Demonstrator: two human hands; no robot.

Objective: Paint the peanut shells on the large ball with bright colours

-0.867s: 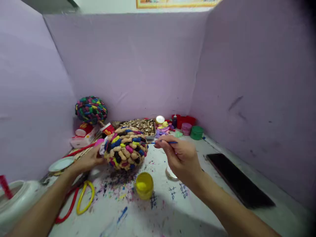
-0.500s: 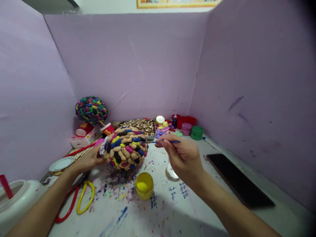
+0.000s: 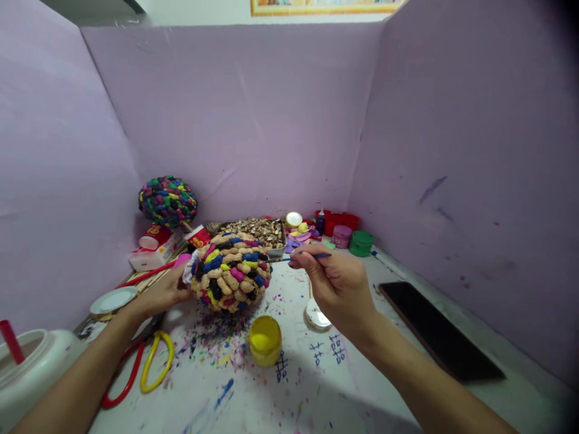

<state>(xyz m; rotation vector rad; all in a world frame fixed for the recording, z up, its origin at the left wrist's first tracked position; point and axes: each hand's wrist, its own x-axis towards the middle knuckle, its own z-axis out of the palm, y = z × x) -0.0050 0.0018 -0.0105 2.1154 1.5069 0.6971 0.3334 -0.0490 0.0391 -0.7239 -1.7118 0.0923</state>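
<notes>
At the lower left of the frame, a white jar [image 3: 58, 352] has a red stick [image 3: 11, 342] inside it, in the middle a metal tray [image 3: 280, 251] is filled with brown shell-like pieces [image 3: 257, 229], and below this stands a clear jar [image 3: 265, 352] containing something yellow. Left of centre, the left hand [image 3: 165, 292] grips the white end of the peanut-covered ball [image 3: 233, 274], its fingers partly hidden. Right of it, the right hand [image 3: 337, 283] pinches a thin blue brush [image 3: 312, 257] almost horizontally, the tip pointing left at the ball's right side.
</notes>
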